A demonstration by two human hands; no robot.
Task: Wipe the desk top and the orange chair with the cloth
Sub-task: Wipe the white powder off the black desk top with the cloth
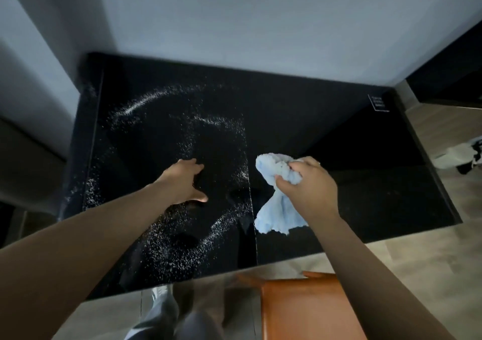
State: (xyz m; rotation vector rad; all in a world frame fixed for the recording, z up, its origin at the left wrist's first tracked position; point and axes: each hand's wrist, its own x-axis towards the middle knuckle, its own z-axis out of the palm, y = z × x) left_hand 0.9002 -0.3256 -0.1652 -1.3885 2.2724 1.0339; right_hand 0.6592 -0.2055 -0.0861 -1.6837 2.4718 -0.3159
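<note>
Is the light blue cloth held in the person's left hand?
No, the light blue cloth is bunched in the right hand, while the left hand lies open on the black desk top.

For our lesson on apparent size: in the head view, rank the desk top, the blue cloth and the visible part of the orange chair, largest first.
1. desk top
2. orange chair, cut off by the frame
3. blue cloth

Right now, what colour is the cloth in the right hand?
Light blue; the cloth is bunched in the right hand, seen in the head view.
</note>
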